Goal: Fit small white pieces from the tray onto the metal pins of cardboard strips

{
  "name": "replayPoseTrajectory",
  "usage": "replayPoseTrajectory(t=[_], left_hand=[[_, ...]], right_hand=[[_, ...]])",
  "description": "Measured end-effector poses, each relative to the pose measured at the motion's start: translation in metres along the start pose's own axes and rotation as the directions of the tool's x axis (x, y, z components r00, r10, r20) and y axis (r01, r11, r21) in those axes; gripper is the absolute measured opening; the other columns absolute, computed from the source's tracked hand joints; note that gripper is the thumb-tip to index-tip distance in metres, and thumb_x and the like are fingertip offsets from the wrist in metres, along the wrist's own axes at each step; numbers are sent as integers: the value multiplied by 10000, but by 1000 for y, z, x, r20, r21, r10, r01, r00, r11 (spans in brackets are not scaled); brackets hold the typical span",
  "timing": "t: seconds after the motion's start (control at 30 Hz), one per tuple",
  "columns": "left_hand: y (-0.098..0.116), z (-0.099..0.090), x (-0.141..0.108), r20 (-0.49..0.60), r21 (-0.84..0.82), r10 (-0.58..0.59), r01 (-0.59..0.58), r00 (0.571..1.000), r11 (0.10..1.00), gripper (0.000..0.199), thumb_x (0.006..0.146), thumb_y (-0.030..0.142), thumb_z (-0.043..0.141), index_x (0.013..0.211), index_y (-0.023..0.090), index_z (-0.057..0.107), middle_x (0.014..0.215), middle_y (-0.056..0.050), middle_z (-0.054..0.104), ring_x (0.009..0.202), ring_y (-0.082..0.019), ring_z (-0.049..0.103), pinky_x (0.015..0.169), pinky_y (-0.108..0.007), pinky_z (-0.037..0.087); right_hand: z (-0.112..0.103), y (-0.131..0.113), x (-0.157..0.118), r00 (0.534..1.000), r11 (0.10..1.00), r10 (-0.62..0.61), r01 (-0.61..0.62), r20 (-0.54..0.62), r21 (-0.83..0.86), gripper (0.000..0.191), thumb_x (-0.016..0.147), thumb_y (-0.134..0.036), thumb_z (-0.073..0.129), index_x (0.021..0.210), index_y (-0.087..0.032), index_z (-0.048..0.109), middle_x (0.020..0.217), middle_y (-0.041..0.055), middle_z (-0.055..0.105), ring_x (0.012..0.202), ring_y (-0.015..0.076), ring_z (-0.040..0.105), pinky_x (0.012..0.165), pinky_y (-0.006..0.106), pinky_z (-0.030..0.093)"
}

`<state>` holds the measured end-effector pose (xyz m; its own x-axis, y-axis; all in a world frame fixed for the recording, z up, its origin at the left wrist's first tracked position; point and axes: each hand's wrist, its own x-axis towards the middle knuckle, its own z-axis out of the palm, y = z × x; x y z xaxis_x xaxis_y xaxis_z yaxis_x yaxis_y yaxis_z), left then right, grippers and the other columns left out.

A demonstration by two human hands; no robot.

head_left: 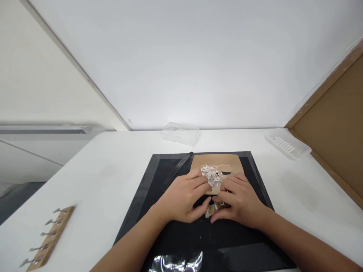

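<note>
My left hand point(188, 196) and my right hand point(239, 198) meet over the black mat. Between their fingertips is a short wooden strip with shiny metal pieces point(215, 207), partly covered by my fingers. The left thumb and fingers close at its left end, while the right thumb and fingers close around its right end. Just beyond lies a tan sheet point(218, 158) bearing a heap of small white flakes point(212, 175) and a small dark strip point(226, 173). The fingers of both hands rest over the near edge of that sheet.
A dark, slim tool point(178, 166) lies on the black mat point(153, 181). To the left sits a wooden rack with several metal hooks point(53, 238). A clear plastic box point(181, 134) and a translucent tray point(287, 144) stand at the back. Cardboard point(334, 124) borders the right side.
</note>
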<state>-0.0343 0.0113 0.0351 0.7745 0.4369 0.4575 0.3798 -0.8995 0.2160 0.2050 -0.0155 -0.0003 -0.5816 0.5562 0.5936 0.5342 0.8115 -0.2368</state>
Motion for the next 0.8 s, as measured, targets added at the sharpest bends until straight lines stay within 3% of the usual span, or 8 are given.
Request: replayPoseTrajectory(t=[0.8], left_hand=[[-1, 3, 0, -30, 16, 25, -25, 999, 1000, 72, 921, 198, 567, 868, 185, 614, 800, -52, 647, 742, -211, 534, 749, -375, 509]], right_hand=[[4, 1, -4, 999, 999, -13, 15, 50, -31, 482, 862, -693, 769, 863, -214, 715, 818, 10, 619, 789, 189, 541, 787, 357, 331]])
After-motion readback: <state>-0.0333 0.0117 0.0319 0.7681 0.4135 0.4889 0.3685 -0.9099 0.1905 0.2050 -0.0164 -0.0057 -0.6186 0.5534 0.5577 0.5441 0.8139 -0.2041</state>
